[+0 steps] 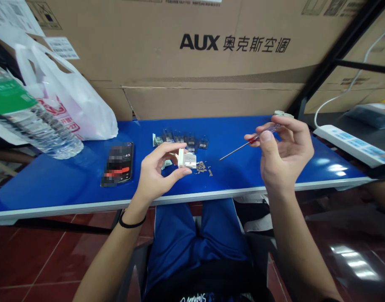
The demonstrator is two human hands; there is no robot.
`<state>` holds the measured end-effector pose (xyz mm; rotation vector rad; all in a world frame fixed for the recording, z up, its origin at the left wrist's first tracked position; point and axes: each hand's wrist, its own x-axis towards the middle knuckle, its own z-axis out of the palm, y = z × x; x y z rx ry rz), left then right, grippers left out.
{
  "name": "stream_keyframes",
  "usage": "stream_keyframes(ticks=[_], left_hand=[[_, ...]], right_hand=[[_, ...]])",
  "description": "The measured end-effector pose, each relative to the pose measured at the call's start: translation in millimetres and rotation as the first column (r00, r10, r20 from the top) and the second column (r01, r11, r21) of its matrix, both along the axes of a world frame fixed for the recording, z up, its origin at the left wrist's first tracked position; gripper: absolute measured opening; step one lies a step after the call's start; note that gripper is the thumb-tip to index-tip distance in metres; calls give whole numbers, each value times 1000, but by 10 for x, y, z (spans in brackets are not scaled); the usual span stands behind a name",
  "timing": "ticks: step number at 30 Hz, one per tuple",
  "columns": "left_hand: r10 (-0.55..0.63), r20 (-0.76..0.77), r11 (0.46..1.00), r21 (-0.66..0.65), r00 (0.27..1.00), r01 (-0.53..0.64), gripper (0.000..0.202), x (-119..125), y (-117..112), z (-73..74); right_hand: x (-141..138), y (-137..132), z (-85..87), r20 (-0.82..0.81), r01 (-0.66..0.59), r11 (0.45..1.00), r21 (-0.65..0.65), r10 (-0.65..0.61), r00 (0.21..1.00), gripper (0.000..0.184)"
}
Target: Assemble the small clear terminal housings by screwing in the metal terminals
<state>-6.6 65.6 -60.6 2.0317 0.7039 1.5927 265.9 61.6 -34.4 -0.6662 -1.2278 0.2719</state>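
Note:
Between the thumb and fingers of my left hand point(159, 170) is a small off-white block-shaped plastic part point(186, 159) with a greyish see-through or metallic side; its exact kind is unclear. My right hand point(282, 153) grips a screwdriver point(234, 151) by its clear and red handle. The thin shaft points left and down, its tip apart from the plastic part. Beneath and just right of the part, a little pile of small metal pieces point(201, 167) lies on the blue table point(242, 167). Behind my left hand stand several dark clear-cased parts point(190, 140), partly hidden by it.
A phone point(118, 163) lies left of my left hand. Further left are a large water bottle point(37, 121) and a white plastic bag point(85, 105). Cardboard boxes point(148, 54) rise behind the table. On the right are a power strip point(349, 144) and a black metal frame point(326, 71).

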Motion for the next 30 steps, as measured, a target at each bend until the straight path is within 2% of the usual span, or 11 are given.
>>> stream_keyframes(ticks=[8,14,18,23,30], left_hand=[[7,-214,1000,-27,977,-13,46,50,-122,230],[3,-234,1000,-25,972,-9,42,112,-246,365],[-5,-252,999,51,968,19,42,159,-356,440],[9,-299,993,116,954,26,44,214,-430,478],[20,-293,998,69,956,0,46,259,-433,457]], right_hand=[[-74,-226,128,-27,10,1000,21,-10,1000,25],[-150,-417,252,-13,54,997,46,-53,998,19],[-201,-530,328,-11,70,990,119,-69,998,17],[-236,-590,342,-43,116,965,236,-108,993,19],[-233,-527,265,-48,50,973,226,-40,998,26]])
